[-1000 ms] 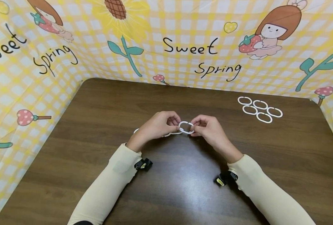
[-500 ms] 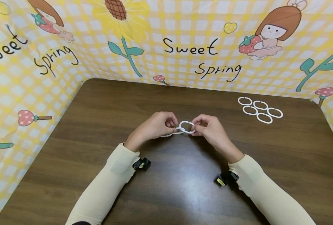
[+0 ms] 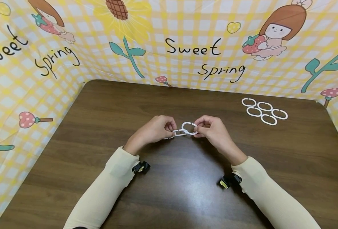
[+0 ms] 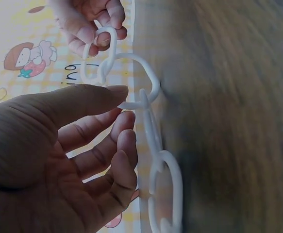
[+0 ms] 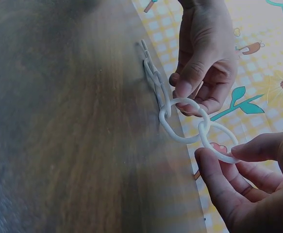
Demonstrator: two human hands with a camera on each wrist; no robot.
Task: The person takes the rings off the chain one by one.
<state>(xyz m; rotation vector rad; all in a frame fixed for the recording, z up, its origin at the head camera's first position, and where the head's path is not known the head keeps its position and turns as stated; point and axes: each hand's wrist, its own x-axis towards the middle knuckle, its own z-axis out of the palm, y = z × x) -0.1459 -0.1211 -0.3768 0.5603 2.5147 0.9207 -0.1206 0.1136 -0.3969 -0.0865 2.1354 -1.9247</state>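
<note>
Near the middle of the tabletop, which has a dark brown streaked wood grain and a soft sheen, two bare hands hold a chain of smooth, white, plastic-looking oval links. The right hand, at three o'clock, pinches the end link between thumb and forefinger, its other fingers loosely bent behind. This end link is threaded through the next link, which lies towards eight or nine o'clock of it; the left hand, at nine o'clock, pinches that one between thumb and forefinger, the remaining fingers curved. More joined links trail away beneath the left hand, one showing a narrow slit in its rounded wall. Between two and three o'clock from the hands, five loose links lie flat in a staggered cluster, sides close or touching. Cream sleeves cover both forearms, each with a small, blocky black device at the cuff. From ten to two o'clock hangs creased cloth, checked yellow and white, printed with flowers and lettering.
</note>
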